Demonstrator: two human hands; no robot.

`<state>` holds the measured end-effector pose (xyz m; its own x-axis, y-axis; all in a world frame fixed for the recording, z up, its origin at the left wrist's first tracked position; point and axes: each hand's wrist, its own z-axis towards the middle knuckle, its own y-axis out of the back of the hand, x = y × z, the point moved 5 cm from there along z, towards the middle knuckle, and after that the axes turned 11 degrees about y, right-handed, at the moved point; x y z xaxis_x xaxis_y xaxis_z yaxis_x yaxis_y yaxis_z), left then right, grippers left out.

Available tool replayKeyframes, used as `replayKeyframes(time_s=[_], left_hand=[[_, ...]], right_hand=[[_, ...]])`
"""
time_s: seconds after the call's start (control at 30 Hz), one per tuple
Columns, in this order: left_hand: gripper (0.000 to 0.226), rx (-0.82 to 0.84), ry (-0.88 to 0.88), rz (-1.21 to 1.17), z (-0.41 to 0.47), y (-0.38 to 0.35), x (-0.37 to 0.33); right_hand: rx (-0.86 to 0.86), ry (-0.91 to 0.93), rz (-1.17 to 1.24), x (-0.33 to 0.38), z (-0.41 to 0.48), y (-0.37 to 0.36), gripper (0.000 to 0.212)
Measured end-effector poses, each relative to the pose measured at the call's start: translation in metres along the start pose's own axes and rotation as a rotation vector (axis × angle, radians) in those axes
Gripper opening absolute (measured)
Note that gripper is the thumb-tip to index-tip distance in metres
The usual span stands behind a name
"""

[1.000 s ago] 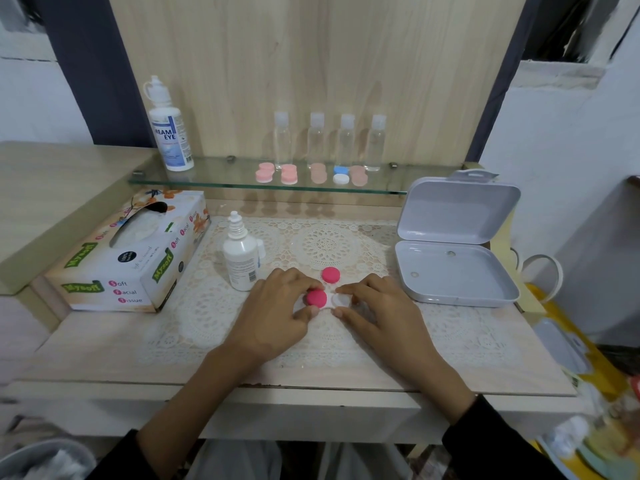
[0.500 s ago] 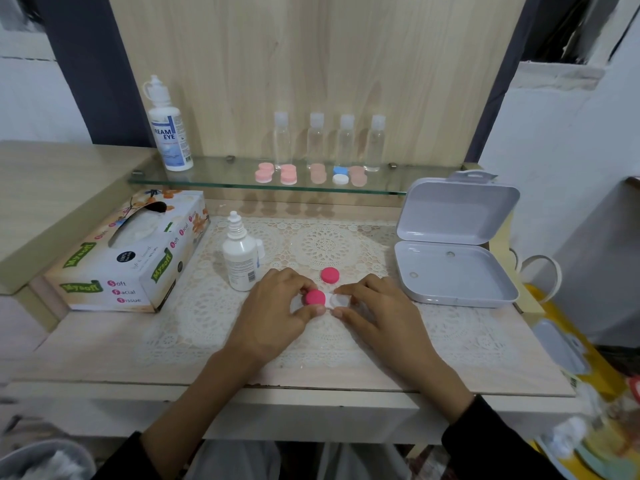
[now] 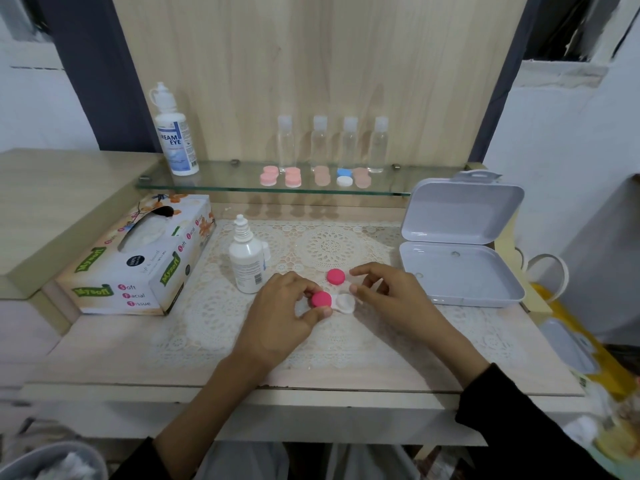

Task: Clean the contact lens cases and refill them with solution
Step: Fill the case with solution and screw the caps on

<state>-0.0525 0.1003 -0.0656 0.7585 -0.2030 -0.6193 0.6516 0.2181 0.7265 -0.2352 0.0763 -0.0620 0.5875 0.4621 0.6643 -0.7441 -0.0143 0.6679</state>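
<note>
The right hand (image 3: 384, 292) has lifted off the lens case (image 3: 345, 303) on the lace mat (image 3: 207, 306), fingers loose beside the loose pink cap (image 3: 335, 276). The left hand (image 3: 287, 306) pinches the fitted cap (image 3: 321, 299), likely unscrewing it for cleaning.

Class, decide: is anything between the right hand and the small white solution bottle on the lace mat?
Yes. The left hand, pinching the pink cap on the lens case, lies between the right hand and the bottle.
</note>
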Motion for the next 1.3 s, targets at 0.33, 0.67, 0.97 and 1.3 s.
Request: replayKeyframes(time_s=[0.33, 0.67, 0.97, 1.3], left_hand=[[0.028, 0.007, -0.012, -0.002, 0.0, -0.001, 0.002], [0.028, 0.01, -0.003, -0.003, 0.0, -0.001, 0.003], [0.028, 0.009, -0.01, -0.002, 0.0, -0.001, 0.003], [0.028, 0.0, -0.01, -0.015, 0.0, -0.002, 0.002]], right_hand=[[0.164, 0.045, -0.194, 0.003, 0.032, -0.006, 0.038], [0.238, 0.088, -0.309, 0.013, 0.033, -0.012, 0.029], [0.24, 0.165, -0.168, 0.023, 0.014, -0.003, 0.024], [0.25, 0.28, -0.263, 0.022, 0.0, -0.006, 0.03]])
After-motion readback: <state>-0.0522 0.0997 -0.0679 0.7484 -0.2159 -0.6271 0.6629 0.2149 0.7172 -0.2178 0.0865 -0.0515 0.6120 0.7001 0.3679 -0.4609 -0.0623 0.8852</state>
